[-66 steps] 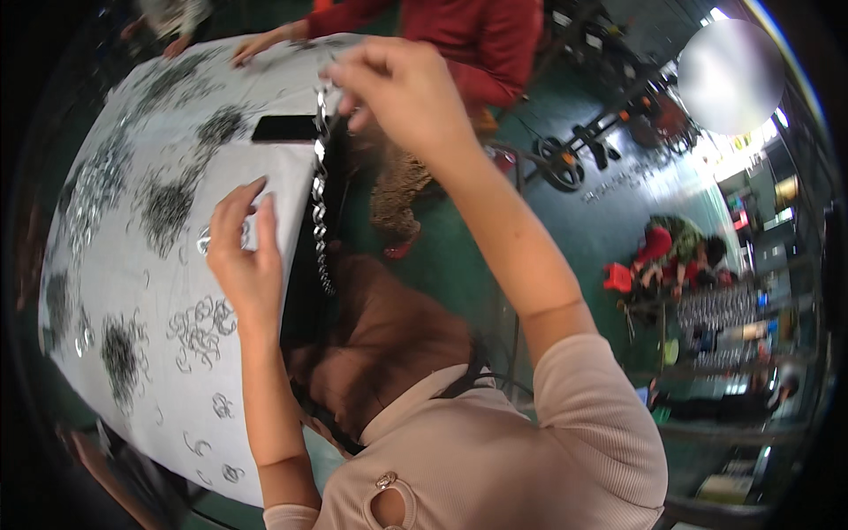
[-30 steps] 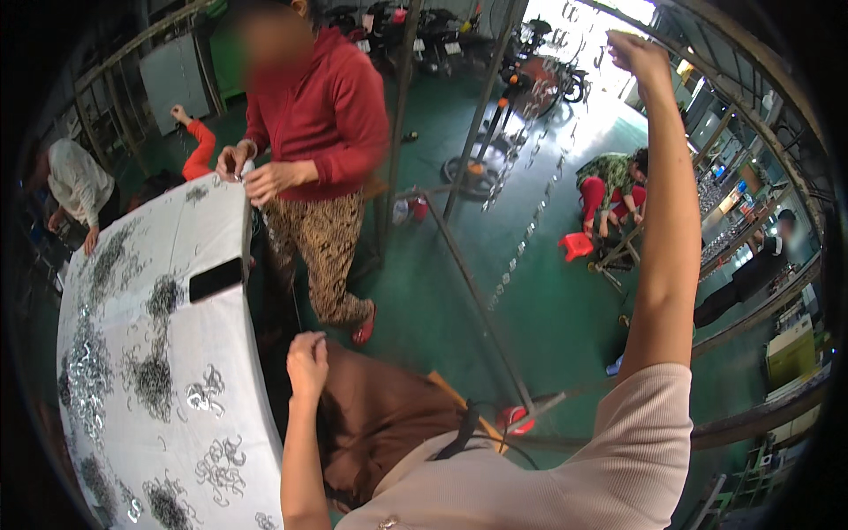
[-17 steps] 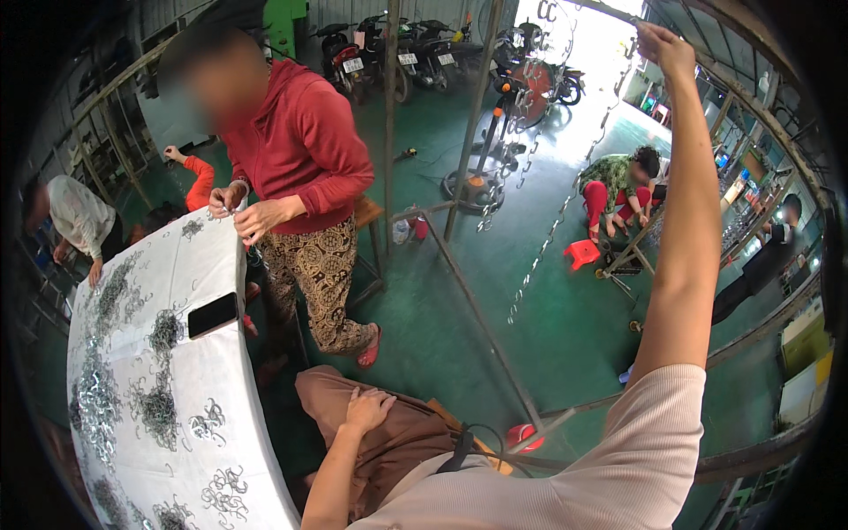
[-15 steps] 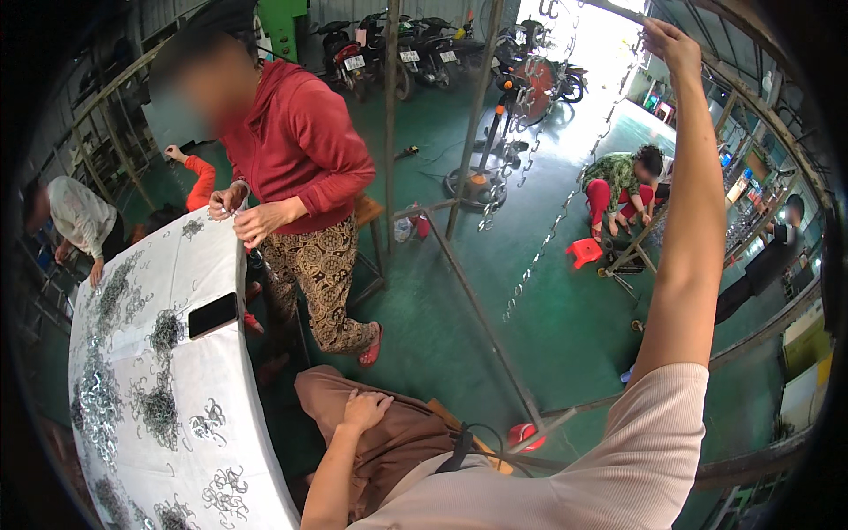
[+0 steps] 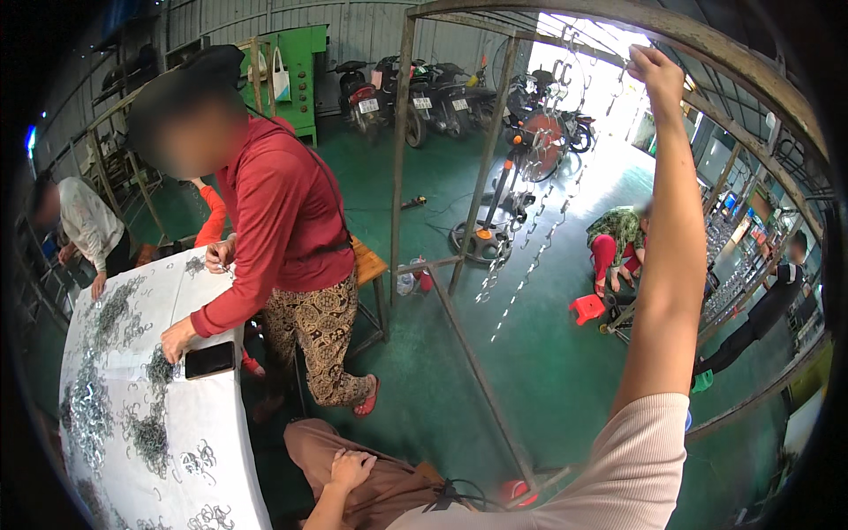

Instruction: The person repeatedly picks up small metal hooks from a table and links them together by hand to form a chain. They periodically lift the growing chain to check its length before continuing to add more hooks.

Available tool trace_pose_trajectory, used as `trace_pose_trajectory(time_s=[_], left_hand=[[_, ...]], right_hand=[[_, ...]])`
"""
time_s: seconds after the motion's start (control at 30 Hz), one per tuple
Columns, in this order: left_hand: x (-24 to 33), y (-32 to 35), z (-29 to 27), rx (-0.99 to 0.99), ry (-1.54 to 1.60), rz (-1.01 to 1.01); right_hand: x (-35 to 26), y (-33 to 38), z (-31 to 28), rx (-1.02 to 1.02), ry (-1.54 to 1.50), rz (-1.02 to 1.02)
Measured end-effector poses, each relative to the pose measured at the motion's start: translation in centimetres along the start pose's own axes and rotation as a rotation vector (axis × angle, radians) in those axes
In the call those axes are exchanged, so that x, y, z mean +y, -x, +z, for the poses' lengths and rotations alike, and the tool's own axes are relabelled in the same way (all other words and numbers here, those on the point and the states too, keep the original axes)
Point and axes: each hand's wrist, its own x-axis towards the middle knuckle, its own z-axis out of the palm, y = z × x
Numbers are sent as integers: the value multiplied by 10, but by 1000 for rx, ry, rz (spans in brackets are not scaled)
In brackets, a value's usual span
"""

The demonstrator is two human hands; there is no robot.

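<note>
My right hand [image 5: 658, 78] is raised high at the upper right, fingers pinched by the metal frame's top bar [image 5: 609, 60]. From its fingertips a thin chain of metal links [image 5: 579, 181] slants down to the left; glare blurs its upper end. My left hand [image 5: 352, 468] rests on my brown-trousered thigh [image 5: 309, 450], fingers loosely extended, holding nothing. On the left, a white-covered table [image 5: 225, 433] bears piles of small curved metal hooks [image 5: 148, 440] and a black phone [image 5: 210, 360]. A co-worker in red [image 5: 283, 212] leans over it, one hand at a hook pile.
More chains [image 5: 548, 132] hang from the frame, whose posts [image 5: 402, 159] and floor bar [image 5: 481, 371] stand before me. A wooden stool [image 5: 369, 263] is behind the co-worker. A red stool [image 5: 586, 307] stands near a crouching person [image 5: 616, 238]. Motorbikes [image 5: 424, 97] line the back wall.
My view has tilted up. My right hand has shifted slightly down and left in the picture, still pinched. The co-worker in red has bent and reached one hand to the hooks beside the phone.
</note>
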Motion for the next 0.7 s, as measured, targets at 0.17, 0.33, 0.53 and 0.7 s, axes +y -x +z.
trace_pose_trajectory(time_s=[0.17, 0.33, 0.53, 0.7], left_hand=[[1, -11, 8, -6, 36, -10], [3, -10, 3, 0, 23, -77], [2, -12, 7, 5, -4, -92], [5, -21, 9, 29, 19, -17]], right_hand=[[-7, -23, 24, 86, 220, 32], [-16, -16, 54, 179, 321, 80], [15, -40, 61, 142, 259, 44], [35, -91, 44, 121, 623, -172]])
